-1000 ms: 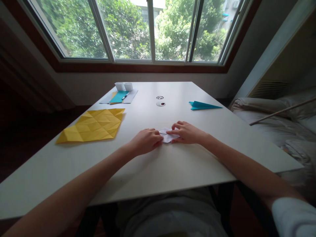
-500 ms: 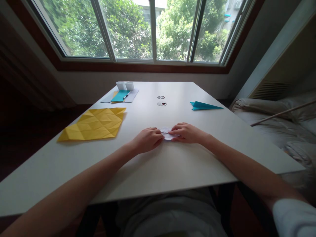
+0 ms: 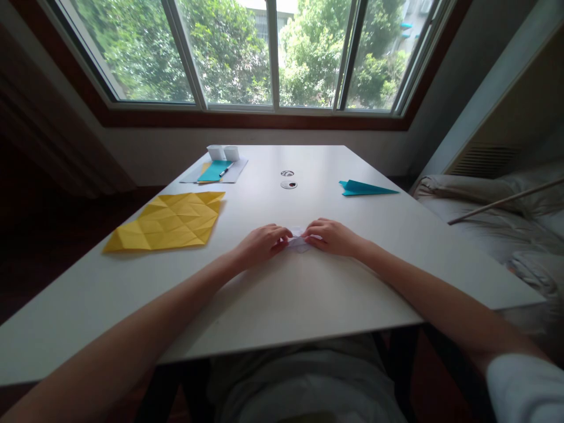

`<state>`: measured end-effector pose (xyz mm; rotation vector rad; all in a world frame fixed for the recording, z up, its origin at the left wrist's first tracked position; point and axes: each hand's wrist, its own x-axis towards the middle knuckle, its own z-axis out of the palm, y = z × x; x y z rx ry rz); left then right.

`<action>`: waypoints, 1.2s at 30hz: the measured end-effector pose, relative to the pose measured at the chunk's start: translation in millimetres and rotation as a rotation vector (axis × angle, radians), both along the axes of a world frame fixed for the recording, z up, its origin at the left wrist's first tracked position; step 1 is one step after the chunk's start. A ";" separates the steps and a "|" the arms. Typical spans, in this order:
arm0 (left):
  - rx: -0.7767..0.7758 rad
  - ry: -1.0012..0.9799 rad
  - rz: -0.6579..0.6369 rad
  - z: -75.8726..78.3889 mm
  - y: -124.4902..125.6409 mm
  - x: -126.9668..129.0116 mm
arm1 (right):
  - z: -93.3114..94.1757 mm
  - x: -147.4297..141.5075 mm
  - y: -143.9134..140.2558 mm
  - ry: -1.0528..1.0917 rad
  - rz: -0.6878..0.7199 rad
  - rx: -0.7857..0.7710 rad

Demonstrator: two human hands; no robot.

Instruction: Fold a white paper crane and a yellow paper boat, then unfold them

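A small folded piece of white paper (image 3: 298,241) lies near the middle of the white table, between my two hands. My left hand (image 3: 267,242) pinches its left side, fingers bent round the edge. On the opposite side, my right hand (image 3: 329,236) grips the paper between thumb and fingers. Both hands rest low over the tabletop. The fingers cover the paper's left and right ends, so its full shape is hidden.
Creased yellow paper (image 3: 170,222) lies to the left. A blue paper plane (image 3: 366,188) is at the right. Two round discs (image 3: 288,184) sit ahead. Behind left are a pen (image 3: 226,170), blue paper (image 3: 214,171) and two small white containers (image 3: 222,153). The table's front edge (image 3: 291,345) is near my body.
My fingers have curled in more on the white paper, and its near part now looks bent. The left hand has shifted slightly up and away from me.
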<state>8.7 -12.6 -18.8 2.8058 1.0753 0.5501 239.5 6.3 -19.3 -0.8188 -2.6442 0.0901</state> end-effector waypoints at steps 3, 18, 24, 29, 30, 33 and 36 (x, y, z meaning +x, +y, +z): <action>0.008 0.014 -0.022 1.6 -1.2 0.0 | -0.7 -1.6 -0.8 0.016 -0.047 -0.022; 0.231 0.333 -0.075 7.9 -6.3 2.3 | -0.1 -15.1 -8.9 -0.004 -0.269 0.000; 0.147 0.348 -0.116 18.7 -6.7 -2.7 | 3.9 -12.8 -4.7 0.012 -0.270 -0.142; 0.063 0.360 -0.101 29.0 -9.7 -7.3 | 5.8 -6.7 0.3 0.017 -0.231 -0.207; 0.045 0.364 -0.092 30.7 -10.0 -8.4 | 5.4 -5.2 1.8 0.023 -0.214 -0.216; -0.014 0.384 -0.055 35.2 -10.2 -12.6 | 3.6 -0.4 7.0 0.048 -0.153 -0.251; -0.068 0.401 -0.030 39.5 -10.3 -16.5 | 3.5 4.8 12.1 0.061 -0.098 -0.304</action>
